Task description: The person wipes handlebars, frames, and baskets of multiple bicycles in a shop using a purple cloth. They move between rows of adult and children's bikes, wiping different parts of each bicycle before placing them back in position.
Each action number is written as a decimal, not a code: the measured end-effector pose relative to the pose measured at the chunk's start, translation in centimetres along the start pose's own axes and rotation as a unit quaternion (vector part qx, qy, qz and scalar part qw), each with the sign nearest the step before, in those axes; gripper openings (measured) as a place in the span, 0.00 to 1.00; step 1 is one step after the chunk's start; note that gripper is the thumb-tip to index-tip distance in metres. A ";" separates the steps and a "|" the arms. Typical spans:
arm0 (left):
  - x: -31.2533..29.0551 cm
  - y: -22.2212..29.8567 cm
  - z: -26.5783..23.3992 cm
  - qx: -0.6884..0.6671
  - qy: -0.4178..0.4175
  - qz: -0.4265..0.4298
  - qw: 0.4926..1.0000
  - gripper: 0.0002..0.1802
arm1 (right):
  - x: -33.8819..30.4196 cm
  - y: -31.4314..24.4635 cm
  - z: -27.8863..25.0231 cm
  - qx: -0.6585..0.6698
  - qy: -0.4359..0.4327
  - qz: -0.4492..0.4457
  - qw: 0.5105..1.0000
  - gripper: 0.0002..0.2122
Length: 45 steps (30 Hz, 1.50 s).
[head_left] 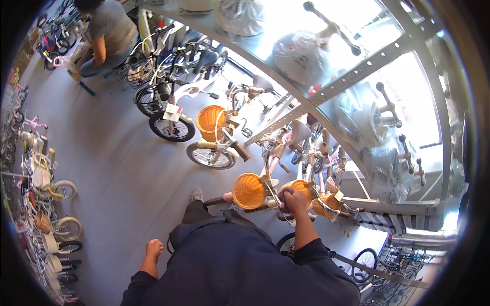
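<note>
Three baskets (248,192) near right-hand fingers (286,198)

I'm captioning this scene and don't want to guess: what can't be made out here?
All in the head view:
Exact part the right hand grips: covered by its fingers.
Palm of the left hand: hidden by curled fingers.
Seated person: top of head beyond the upper edge.
Plastic-wrapped items: contents veiled by cloudy wrapping.

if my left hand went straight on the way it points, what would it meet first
Nothing close by: beyond your left hand only grey floor shows beneath its line, then probably the white bike's black-tyred front wheel. Depth is unclear, so it might pass above.
</note>
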<state>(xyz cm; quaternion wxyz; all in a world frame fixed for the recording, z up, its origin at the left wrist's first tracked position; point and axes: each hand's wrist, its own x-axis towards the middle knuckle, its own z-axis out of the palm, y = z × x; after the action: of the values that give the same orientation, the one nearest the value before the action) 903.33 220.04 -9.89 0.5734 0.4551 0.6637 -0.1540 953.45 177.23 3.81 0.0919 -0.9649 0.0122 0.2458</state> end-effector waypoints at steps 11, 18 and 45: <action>-1.1 6.3 7.6 0.022 -0.027 0.098 0.995 0.12 | 5.6 11.6 7.6 -0.072 -0.199 -0.317 0.924 0.11; -4.0 10.4 11.7 0.049 -0.056 0.178 0.981 0.22 | 4.6 9.8 7.3 -0.074 -0.132 -0.224 0.963 0.14; -4.7 44.9 41.2 0.476 0.062 0.436 0.761 0.33 | 9.2 -0.6 -0.3 0.151 0.107 0.092 0.978 0.24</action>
<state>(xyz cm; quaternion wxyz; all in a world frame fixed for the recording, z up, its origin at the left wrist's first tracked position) 963.64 212.29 -3.57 0.2458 0.9183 0.2686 -0.1554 961.74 177.93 -0.27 0.2117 -0.9552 0.1480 0.1444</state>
